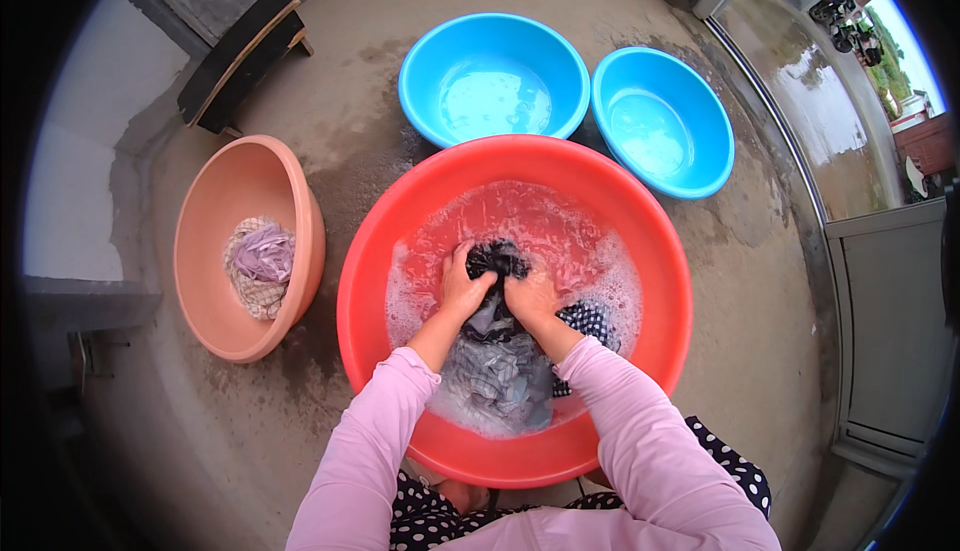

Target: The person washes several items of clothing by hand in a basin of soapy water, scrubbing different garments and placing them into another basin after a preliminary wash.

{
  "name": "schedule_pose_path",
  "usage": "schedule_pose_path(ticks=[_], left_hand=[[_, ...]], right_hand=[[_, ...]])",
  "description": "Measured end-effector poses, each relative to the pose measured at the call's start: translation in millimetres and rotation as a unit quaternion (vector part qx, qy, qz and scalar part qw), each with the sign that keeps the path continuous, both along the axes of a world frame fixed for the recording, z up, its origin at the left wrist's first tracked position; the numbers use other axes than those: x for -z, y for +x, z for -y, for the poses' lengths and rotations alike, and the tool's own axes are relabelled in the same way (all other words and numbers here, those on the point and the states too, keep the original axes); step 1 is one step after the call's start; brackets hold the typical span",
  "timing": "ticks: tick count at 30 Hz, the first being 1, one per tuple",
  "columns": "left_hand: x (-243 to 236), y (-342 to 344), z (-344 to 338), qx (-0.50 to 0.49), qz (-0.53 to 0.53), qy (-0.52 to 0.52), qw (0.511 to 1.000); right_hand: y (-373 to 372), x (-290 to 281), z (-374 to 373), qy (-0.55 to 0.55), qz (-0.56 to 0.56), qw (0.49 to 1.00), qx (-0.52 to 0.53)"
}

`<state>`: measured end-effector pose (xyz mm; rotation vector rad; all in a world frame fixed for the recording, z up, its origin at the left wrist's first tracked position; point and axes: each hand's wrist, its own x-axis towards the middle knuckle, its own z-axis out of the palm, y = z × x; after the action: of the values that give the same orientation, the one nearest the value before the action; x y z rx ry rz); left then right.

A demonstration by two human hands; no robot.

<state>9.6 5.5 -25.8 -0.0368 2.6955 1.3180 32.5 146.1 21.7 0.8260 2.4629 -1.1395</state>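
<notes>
Both hands are clenched tight on the same dark garment (pixel 497 260); left hand (pixel 462 286) and right hand (pixel 531 299) sit knuckle to knuckle, fists closed around a bunched-up wad of it, so that's a firm two-handed squeeze, not a loose pinch. The wad pokes out at about 12 o'clock from the fists, and the rest of the cloth trails back toward 6 o'clock under the wrists, a grey checked part (pixel 500 376) and a polka-dot bit (pixel 585 321) at roughly 4 o'clock, all half sunk in suds.

What could go sideways, I'd guess: the cloth is soapy, so it could slip out of the fists mid-squeeze; hard rubbing near the rim of the red basin (pixel 370 251) could slosh foam over the edge onto the already wet concrete floor (pixel 760 281); the pink sleeves (pixel 630 421) hang right above the water and look likely to get dunked.

Further out: two blue basins (pixel 494 79) of clear water at 12 and 1 o'clock; a peach basin (pixel 250 246) with a bundle of cloth at 9 o'clock; a dark wooden stool (pixel 243 56) at 10 o'clock.
</notes>
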Motion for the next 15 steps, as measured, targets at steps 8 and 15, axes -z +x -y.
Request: schedule_pose_path(ticks=[8, 15], left_hand=[[-28, -25, -6, -0.108, 0.349, 0.624, 0.691], [-64, -2, 4, 0.028, 0.104, 0.194, 0.975]], right_hand=[[23, -93, 53, -0.021, -0.166, 0.976, -0.137], [-10, -81, -4, 0.001, -0.134, 0.982, -0.132]])
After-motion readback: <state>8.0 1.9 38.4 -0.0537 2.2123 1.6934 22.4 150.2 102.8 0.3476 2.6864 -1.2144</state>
